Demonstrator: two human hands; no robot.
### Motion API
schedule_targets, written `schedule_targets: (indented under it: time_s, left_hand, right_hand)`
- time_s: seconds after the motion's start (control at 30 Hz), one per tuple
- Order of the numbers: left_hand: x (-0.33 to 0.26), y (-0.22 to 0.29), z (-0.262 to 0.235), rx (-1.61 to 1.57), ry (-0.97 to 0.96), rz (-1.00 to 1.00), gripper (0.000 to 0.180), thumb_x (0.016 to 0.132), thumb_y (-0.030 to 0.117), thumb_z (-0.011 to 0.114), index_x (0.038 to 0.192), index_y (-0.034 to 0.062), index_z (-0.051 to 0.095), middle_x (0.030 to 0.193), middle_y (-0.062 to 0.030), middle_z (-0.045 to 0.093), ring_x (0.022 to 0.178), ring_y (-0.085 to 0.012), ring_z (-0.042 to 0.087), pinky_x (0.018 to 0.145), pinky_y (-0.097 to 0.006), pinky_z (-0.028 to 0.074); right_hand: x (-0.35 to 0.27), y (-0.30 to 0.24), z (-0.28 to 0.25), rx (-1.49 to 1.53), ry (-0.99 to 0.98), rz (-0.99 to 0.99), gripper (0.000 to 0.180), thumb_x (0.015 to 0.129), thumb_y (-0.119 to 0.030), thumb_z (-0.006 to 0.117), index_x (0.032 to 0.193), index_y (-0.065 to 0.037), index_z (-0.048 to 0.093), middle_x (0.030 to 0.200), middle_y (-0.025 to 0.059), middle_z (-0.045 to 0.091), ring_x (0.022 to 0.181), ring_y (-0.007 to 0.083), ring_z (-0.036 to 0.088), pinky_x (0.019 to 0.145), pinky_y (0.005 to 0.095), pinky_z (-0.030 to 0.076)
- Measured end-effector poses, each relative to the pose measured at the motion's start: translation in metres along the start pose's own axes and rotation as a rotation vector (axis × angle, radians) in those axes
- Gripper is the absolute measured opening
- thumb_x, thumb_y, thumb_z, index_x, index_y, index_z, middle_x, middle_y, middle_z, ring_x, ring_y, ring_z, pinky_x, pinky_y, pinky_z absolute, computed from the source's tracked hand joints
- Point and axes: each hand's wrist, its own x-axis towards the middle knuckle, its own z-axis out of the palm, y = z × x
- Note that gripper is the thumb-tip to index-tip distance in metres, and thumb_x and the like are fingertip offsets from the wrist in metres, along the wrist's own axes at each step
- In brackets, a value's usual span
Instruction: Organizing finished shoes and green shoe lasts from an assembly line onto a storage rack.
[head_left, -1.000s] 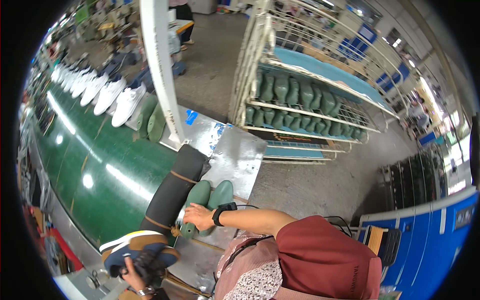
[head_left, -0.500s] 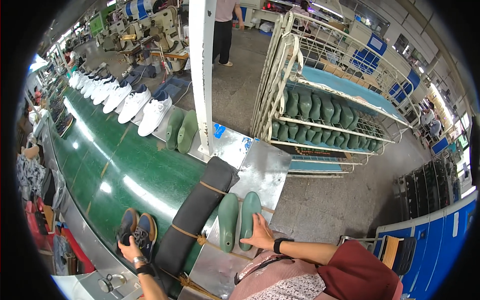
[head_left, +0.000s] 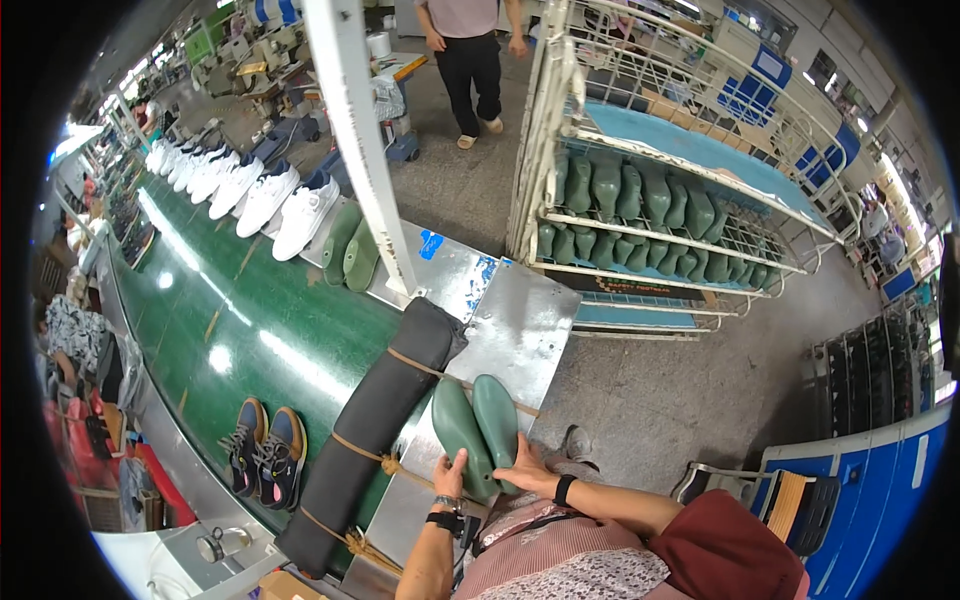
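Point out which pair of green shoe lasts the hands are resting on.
The pair of green lasts on the metal plate beside the black padded roll: left hand and right hand touch it. The other pair lies farther up the belt, untouched, beside the white shoes.

Green shoe lasts (head_left: 477, 432) (perhaps grey-green)

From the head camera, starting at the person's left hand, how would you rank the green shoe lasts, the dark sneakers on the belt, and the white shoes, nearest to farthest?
From the left hand:
1. Green shoe lasts, under both hands on the metal table.
2. Dark sneakers, to the left on the green belt.
3. White shoes, far up the belt.
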Motion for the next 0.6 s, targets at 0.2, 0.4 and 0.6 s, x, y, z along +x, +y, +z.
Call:
schedule_targets:
  time_s: [0.2, 0.4, 0.6]
  left_hand:
    - [-0.053, 0.011, 0.053, -0.391, -0.078, 0.012, 0.051, 0.089, 0.017, 0.076, 0.131, -0.0026, 0.055, 0.119, -0.0116, 0.066, 0.102, -0.0226, 0.064, 0.09, -0.035, 0.053]
    - [-0.094, 0.105, 0.181, -0.209, -0.348, 0.171, 0.069, 0.087, 0.011, 0.073, 0.145, 0.0012, 0.038, 0.13, -0.0135, 0.058, 0.113, -0.0251, 0.059, 0.095, -0.036, 0.051]
    - [-0.115, 0.197, 0.377, -0.001, -0.677, 0.422, 0.088, 0.082, 0.006, 0.078, 0.154, -0.0003, 0.029, 0.14, -0.013, 0.054, 0.128, -0.0224, 0.052, 0.107, -0.035, 0.043]
  right_hand:
    - [0.007, 0.032, -0.081, 0.19, -0.25, -0.223, 0.107, 0.078, -0.037, 0.074, 0.158, 0.004, 0.015, 0.158, 0.029, 0.028, 0.148, 0.0372, 0.029, 0.12, 0.0401, 0.027]
    - [-0.041, 0.058, -0.219, 0.69, -0.315, -0.454, 0.079, 0.088, -0.021, 0.062, 0.158, -0.005, 0.028, 0.143, 0.0149, 0.051, 0.128, 0.0242, 0.051, 0.107, 0.0349, 0.041]
    - [-0.069, 0.142, -0.385, 0.828, -0.035, -0.368, 0.072, 0.087, -0.017, 0.063, 0.152, -0.001, 0.037, 0.137, 0.0122, 0.055, 0.122, 0.0203, 0.053, 0.104, 0.0341, 0.043]
